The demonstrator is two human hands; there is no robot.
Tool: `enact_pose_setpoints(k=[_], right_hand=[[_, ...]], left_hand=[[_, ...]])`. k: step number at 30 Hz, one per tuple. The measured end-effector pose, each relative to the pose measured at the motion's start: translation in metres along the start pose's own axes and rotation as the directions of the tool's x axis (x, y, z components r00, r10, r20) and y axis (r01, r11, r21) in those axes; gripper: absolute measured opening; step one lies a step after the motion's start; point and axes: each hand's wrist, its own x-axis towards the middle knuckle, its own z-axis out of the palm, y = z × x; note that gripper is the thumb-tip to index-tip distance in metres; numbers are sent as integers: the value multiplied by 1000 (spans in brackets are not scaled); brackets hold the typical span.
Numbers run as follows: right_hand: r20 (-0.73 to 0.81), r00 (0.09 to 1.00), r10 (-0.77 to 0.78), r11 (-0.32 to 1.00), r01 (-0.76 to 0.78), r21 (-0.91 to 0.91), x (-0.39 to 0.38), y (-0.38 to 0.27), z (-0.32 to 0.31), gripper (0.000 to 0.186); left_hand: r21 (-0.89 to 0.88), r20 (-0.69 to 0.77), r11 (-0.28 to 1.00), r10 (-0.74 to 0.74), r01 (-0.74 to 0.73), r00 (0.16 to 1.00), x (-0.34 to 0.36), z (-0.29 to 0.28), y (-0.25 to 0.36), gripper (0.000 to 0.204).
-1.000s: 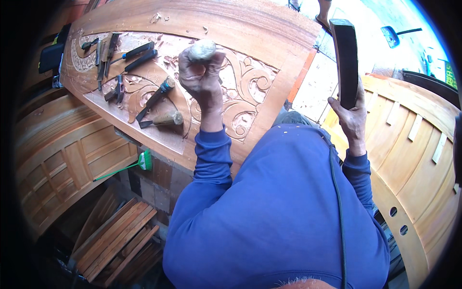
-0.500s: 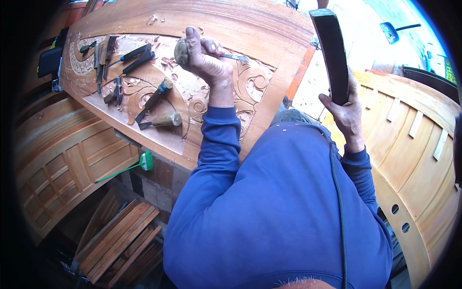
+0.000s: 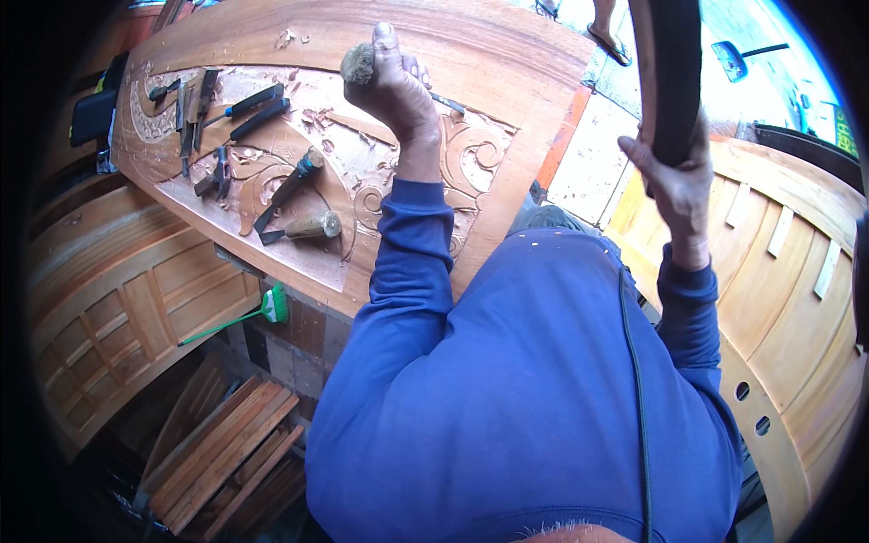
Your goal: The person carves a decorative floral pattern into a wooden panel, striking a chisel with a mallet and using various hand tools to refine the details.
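My left hand [image 3: 405,101] is closed round the rounded wooden handle of a chisel [image 3: 358,65], thumb raised along it. The narrow metal blade sticks out beyond my fingers to the right, over the carved scrollwork of a wooden panel [image 3: 534,54]. Whether its edge touches the wood I cannot tell. Off to the right, clear of the panel, my right hand [image 3: 679,185] grips the lower end of a thick, dark wooden mallet [image 3: 672,81]. It stands nearly upright, and its far end passes out of the picture's top.
Several chisels and gouges [image 3: 288,190] lie among wood shavings on the panel's left half. Panelled doors stand at left [image 3: 145,312] and right [image 3: 778,281]. Below the panel are a green broom [image 3: 274,303] and stacked boards [image 3: 226,443]. A sandalled foot [image 3: 612,43] shows at top right.
My right hand has moved right with the mallet, which now reaches past the top edge. My left hand and the chisel have shifted slightly up and right. The sandalled foot has come into sight.
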Motion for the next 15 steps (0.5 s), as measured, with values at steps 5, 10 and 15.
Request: enact_pose_setpoints(k=[5, 10, 15], right_hand=[[-100, 938, -332, 942, 336, 28, 66, -73, -17, 61], [243, 758, -606, 729, 651, -213, 98, -104, 45, 57], [734, 670, -114, 291, 729, -620, 111, -89, 56, 87]], left_hand=[[99, 85, 992, 74, -83, 994, -10, 13, -1, 32], [151, 150, 972, 155, -178, 976, -9, 4, -11, 33], [366, 372, 614, 592, -699, 715, 7, 0, -36, 13]])
